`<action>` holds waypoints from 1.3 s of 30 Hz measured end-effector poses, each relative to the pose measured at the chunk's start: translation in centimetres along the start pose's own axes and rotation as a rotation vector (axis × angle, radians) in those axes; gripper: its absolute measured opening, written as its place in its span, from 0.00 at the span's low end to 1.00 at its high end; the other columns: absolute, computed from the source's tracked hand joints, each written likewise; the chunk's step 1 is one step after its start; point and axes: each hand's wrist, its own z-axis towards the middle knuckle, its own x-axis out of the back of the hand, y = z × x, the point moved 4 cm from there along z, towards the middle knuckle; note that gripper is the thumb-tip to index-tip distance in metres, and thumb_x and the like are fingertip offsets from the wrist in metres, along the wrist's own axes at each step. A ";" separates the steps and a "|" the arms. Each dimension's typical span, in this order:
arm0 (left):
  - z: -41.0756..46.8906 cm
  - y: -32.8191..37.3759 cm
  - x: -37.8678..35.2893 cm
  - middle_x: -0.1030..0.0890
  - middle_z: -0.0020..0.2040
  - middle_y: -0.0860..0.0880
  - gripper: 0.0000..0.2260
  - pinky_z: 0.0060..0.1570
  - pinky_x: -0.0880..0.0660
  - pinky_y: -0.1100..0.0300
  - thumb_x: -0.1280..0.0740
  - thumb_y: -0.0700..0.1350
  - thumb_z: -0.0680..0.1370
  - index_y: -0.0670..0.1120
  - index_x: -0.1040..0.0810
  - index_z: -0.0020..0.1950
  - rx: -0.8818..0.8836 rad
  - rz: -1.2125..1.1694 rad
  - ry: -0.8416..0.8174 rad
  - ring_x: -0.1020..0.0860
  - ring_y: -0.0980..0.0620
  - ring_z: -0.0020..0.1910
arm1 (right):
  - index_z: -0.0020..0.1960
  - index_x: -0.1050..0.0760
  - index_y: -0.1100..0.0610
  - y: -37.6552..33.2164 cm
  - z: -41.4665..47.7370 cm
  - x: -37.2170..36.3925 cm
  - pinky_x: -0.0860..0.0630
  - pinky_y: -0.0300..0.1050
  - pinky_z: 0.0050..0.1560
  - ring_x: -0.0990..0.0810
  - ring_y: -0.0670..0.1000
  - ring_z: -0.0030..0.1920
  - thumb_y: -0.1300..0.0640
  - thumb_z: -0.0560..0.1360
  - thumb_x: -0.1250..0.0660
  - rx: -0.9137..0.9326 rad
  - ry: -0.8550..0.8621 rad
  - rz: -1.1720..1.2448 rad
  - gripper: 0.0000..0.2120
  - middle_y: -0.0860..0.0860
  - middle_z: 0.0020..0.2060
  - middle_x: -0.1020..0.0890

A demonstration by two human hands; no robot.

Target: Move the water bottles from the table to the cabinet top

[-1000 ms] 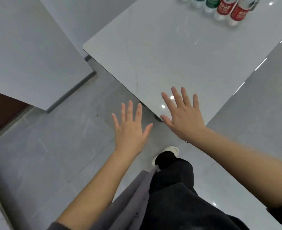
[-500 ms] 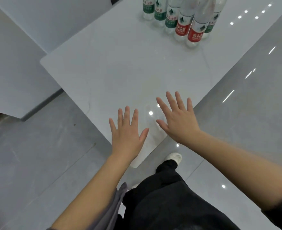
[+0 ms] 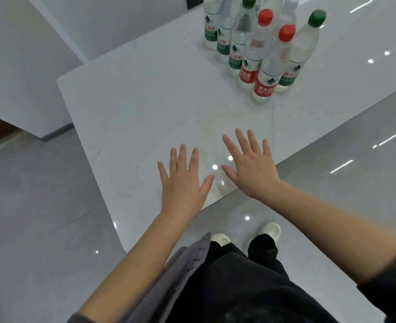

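Observation:
Several clear water bottles stand upright in a tight cluster at the far right of the pale grey table [image 3: 145,108]. The nearest is a red-capped, red-labelled bottle [image 3: 268,78]; a green-capped bottle [image 3: 295,59] stands to its right, and more green-labelled bottles [image 3: 211,26] line up behind. My left hand [image 3: 183,183] hovers flat, fingers spread, over the table's near corner. My right hand [image 3: 250,166] hovers beside it, also spread and empty. Both hands are well short of the bottles.
A light grey cabinet or counter block [image 3: 17,66] stands to the left of the table, with a narrow gap between them. Glossy grey floor tiles [image 3: 40,229] surround the table. My legs and white shoes [image 3: 268,230] are at the table's near edge.
The view has tilted up and moved closer, so the bottles now show fully. Both hands stay spread and empty and now lie over the tabletop instead of its edge.

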 end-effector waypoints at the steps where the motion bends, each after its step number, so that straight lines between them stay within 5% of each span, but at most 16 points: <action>1: 0.3 1.0 -0.4 0.56 0.80 0.45 0.32 0.74 0.59 0.39 0.53 0.63 0.81 0.49 0.55 0.80 0.027 -0.001 0.001 0.61 0.45 0.78 | 0.79 0.64 0.48 1.2 0.3 0.0 0.55 0.63 0.76 0.61 0.59 0.79 0.38 0.81 0.53 0.024 -0.007 -0.007 0.33 0.54 0.79 0.59; 14: 1.7 13.5 -3.5 0.56 0.80 0.46 0.31 0.74 0.61 0.39 0.50 0.61 0.81 0.48 0.54 0.80 0.455 -0.220 0.052 0.61 0.45 0.78 | 0.80 0.61 0.48 14.7 2.8 0.7 0.52 0.61 0.76 0.57 0.58 0.79 0.41 0.82 0.49 0.262 -0.109 -0.028 0.33 0.53 0.80 0.56; 28: 12.6 21.5 -3.1 0.50 0.80 0.46 0.31 0.75 0.56 0.44 0.42 0.57 0.81 0.48 0.50 0.79 0.486 -0.470 0.177 0.54 0.47 0.79 | 0.79 0.51 0.54 26.2 11.7 3.5 0.46 0.61 0.75 0.51 0.58 0.79 0.42 0.81 0.44 0.189 -0.061 0.115 0.33 0.56 0.79 0.48; 32: 16.2 22.4 -3.1 0.44 0.79 0.47 0.33 0.76 0.48 0.48 0.37 0.55 0.80 0.47 0.48 0.79 0.485 -0.629 0.224 0.46 0.49 0.78 | 0.78 0.49 0.58 28.9 14.9 4.7 0.41 0.60 0.74 0.45 0.58 0.78 0.44 0.80 0.41 0.169 -0.048 0.196 0.34 0.56 0.78 0.42; 36: 18.7 23.5 -2.6 0.42 0.78 0.51 0.36 0.71 0.43 0.61 0.31 0.53 0.77 0.49 0.48 0.79 0.502 -0.864 0.244 0.42 0.53 0.76 | 0.78 0.47 0.58 30.4 17.3 6.6 0.36 0.54 0.70 0.36 0.57 0.74 0.49 0.78 0.34 0.184 -0.010 0.399 0.35 0.56 0.75 0.36; 39: 20.2 23.9 -2.7 0.42 0.78 0.52 0.40 0.70 0.40 0.61 0.28 0.51 0.75 0.50 0.49 0.79 0.535 -0.940 0.284 0.41 0.55 0.75 | 0.77 0.46 0.57 31.0 18.8 7.4 0.36 0.45 0.68 0.35 0.53 0.73 0.51 0.76 0.31 0.221 -0.005 0.563 0.37 0.53 0.74 0.36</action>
